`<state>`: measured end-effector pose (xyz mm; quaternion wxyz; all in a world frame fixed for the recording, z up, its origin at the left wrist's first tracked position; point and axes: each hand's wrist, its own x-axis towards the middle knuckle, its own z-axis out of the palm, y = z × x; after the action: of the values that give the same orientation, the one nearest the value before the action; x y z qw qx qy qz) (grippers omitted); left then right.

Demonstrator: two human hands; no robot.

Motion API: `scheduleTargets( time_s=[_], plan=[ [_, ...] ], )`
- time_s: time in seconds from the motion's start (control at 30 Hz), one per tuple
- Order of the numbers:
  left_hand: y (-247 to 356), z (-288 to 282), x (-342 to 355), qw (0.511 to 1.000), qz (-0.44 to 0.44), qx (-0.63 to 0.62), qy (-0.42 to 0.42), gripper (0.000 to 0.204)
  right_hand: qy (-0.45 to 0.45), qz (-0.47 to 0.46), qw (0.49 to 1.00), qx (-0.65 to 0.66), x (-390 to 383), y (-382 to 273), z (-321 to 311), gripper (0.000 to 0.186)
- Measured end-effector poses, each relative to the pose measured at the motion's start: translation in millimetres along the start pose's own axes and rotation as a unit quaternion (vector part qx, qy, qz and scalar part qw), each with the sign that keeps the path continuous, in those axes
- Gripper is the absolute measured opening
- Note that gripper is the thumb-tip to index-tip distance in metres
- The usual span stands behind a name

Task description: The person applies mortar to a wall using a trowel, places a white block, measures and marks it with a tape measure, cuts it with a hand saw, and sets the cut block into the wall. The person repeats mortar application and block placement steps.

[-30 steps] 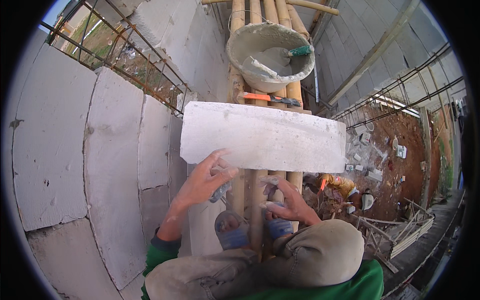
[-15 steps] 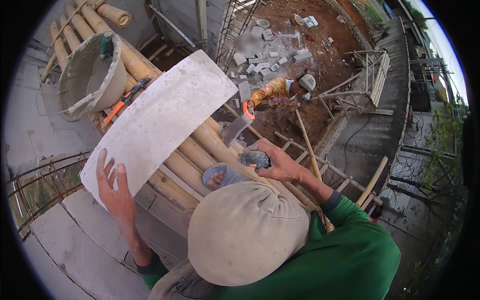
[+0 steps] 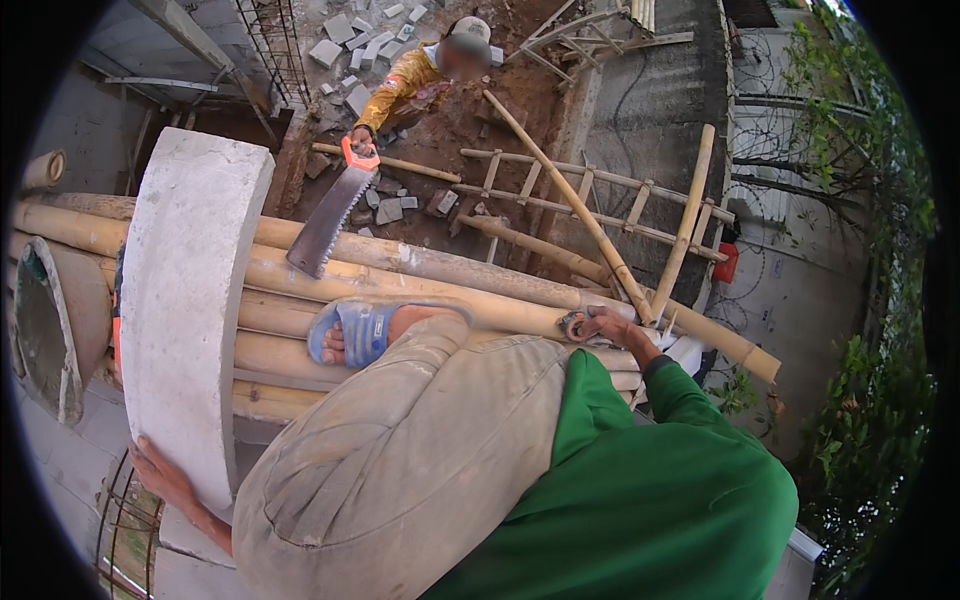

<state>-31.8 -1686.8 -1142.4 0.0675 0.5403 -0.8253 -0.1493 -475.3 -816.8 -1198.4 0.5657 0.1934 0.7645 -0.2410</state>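
- Step in hand, as I judge it: steadying the pale block (image 3: pixel 195 300) while a co-worker's hand (image 3: pixel 362 140) holds up a saw (image 3: pixel 333 225) from the ground beyond.
- The block lies across the bamboo poles (image 3: pixel 505 312) at left; the left hand (image 3: pixel 168 478) rests, apparently open, against its near end.
- At right, the right hand (image 3: pixel 610 325) seems to grip a small round object (image 3: pixel 575 325) at the poles.
- Taking the saw would call for a free hand and a steady block.
- The block hides most of an orange tool (image 3: pixel 117 345); the small object's kind and the left fingertips are unclear.
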Motion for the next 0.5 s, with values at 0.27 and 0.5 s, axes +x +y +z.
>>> scheduleTargets(
  time_s=[0.27,0.5],
  plan=[
    [-4,10,-11,0.992,0.015,0.11,0.059,0.052,0.089,-0.021,0.929,-0.358,7,38,31,0.064],
    [26,12,-6,0.985,0.026,0.15,0.079,0.049,-0.006,-0.092,0.806,-0.585,32,10,-10,0.038]
  ],
)
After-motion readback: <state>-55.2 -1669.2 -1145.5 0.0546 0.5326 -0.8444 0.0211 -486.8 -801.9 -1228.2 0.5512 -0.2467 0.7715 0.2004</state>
